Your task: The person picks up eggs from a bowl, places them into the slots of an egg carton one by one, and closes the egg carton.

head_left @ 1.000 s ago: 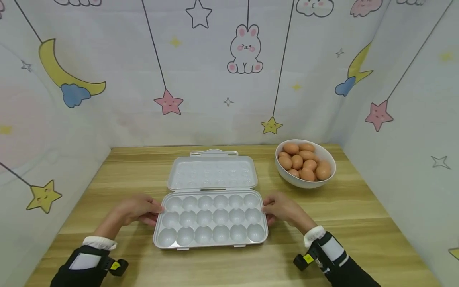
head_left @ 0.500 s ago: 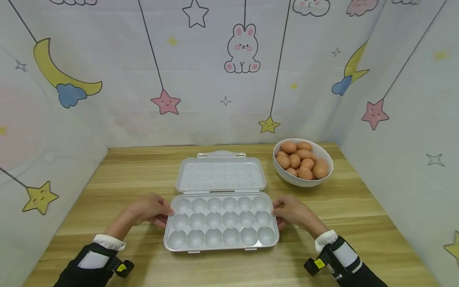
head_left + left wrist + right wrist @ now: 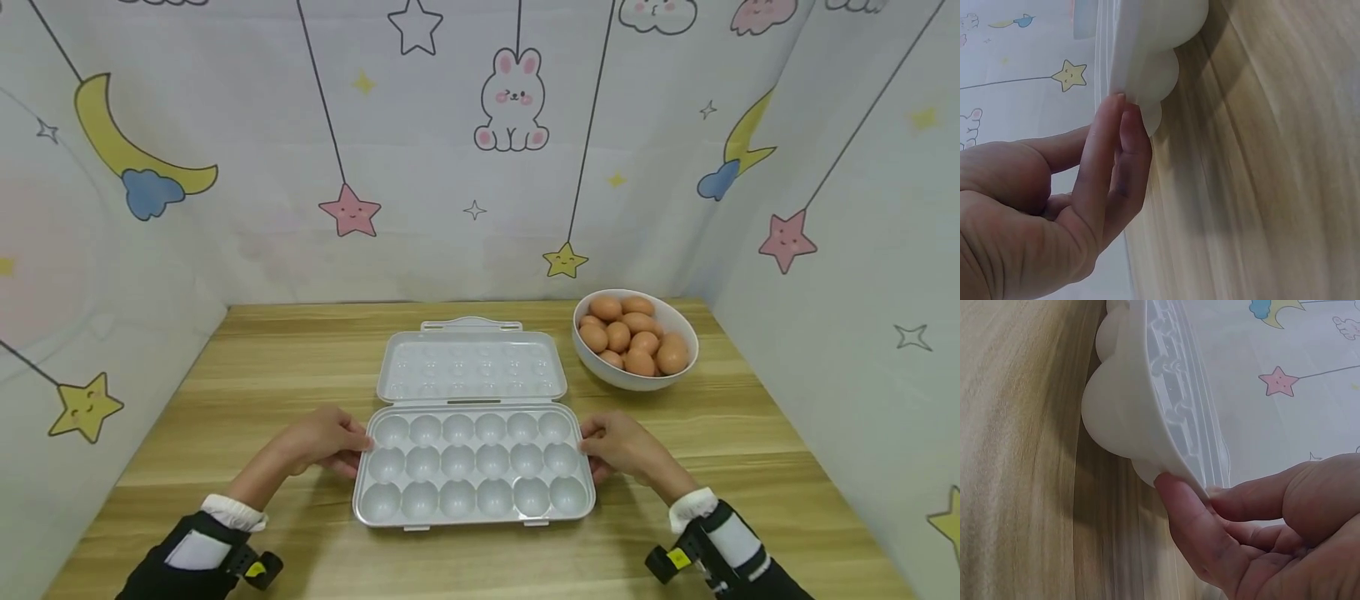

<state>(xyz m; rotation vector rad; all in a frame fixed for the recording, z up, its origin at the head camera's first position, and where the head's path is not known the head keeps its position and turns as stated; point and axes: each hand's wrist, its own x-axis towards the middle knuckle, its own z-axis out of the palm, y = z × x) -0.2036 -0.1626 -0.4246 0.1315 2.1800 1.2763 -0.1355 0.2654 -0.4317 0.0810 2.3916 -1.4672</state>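
Observation:
A white plastic egg box lies open on the table, its several round hollows bare and its clear lid folded back toward the wall. My left hand pinches the box's left rim between thumb and fingers; the left wrist view shows the fingertips under that edge. On the opposite side my right hand pinches the right rim, with thumb above and fingers below in the right wrist view, where the rounded underside of the box shows.
Behind the box to the right stands a white bowl heaped with brown eggs. The wooden table meets a printed cloth wall at the back, with cloth at both sides too.
Both hands have shifted the egg box to the right across the table, mostly in the first half second. The bowl of eggs has stayed in place.

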